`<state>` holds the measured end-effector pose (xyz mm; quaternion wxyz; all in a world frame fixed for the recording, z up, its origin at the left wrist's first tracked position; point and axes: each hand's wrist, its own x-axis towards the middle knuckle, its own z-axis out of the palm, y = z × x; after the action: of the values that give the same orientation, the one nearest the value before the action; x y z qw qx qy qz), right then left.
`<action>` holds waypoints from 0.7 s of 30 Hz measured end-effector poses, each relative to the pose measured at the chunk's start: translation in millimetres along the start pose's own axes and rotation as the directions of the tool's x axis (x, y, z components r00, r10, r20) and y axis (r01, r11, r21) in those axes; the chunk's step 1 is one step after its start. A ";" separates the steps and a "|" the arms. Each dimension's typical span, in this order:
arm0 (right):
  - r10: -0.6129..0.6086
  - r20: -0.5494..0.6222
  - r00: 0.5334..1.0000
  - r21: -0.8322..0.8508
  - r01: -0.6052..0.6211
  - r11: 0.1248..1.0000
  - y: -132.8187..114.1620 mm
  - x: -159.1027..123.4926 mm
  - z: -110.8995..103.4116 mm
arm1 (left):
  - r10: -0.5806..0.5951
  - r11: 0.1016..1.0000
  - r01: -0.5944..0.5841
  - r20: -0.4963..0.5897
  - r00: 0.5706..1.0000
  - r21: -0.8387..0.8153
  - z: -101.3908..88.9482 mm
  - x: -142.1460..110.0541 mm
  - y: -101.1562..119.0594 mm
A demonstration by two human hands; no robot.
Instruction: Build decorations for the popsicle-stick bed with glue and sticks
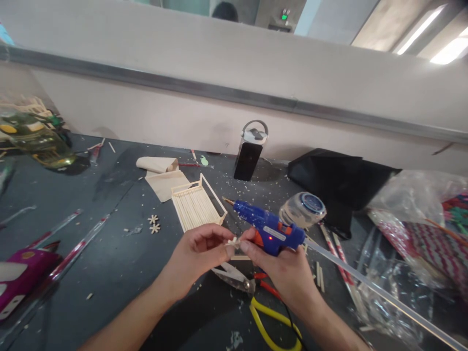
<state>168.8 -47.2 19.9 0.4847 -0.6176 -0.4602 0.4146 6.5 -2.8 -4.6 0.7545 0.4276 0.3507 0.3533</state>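
Note:
My left hand (199,251) and my right hand (281,268) meet over the dark table, both pinching a small pale wooden piece (232,242) between their fingertips. My right hand also carries a blue hot glue gun (268,225), its nozzle pointing left and a red light glowing on its side. A long clear glue stick (383,292) trails from the gun's back toward the lower right. Just beyond the hands lies a tray built of wooden sticks (197,204).
Pliers with yellow and red handles (256,292) lie under my hands. A black bottle (249,152), a clear round tub (303,208), a black bag (340,180) and plastic bags (417,229) sit behind and to the right. Wooden flower shapes (154,224) and a pink object (20,273) lie left.

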 end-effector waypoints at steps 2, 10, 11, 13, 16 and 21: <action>0.016 -0.038 0.999 -0.008 -0.017 1.000 0.5 -2.0 1.5 | 0.012 1.000 -0.012 0.009 1.000 0.021 -0.9 -1.0 0.0; 0.015 -0.059 0.998 -0.056 -0.018 0.998 -1.1 -2.8 4.1 | 0.014 0.996 -0.021 0.081 0.997 0.085 -2.1 -3.2 4.3; 0.013 -0.068 0.998 -0.068 -0.018 0.998 -0.2 -2.9 4.3 | 0.003 0.996 -0.009 0.076 0.997 0.083 -1.2 -3.1 4.7; -0.004 -0.097 0.995 -0.081 -0.004 0.997 2.2 -3.6 5.3 | -0.013 0.998 0.009 0.054 0.998 0.068 0.9 -2.4 5.0; -0.046 -0.123 0.991 -0.096 0.034 0.995 5.1 -4.9 7.2 | 0.000 0.999 -0.001 0.030 1.000 0.049 3.6 -0.6 4.6; -0.088 -0.094 0.992 -0.125 0.076 0.989 6.6 -5.2 6.6 | 0.006 0.998 -0.009 0.042 0.999 0.059 4.0 1.0 2.9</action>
<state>162.5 -51.5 12.5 0.4851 -0.6465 -0.4848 0.3343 9.7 -2.3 -0.7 0.7475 0.4584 0.3433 0.3366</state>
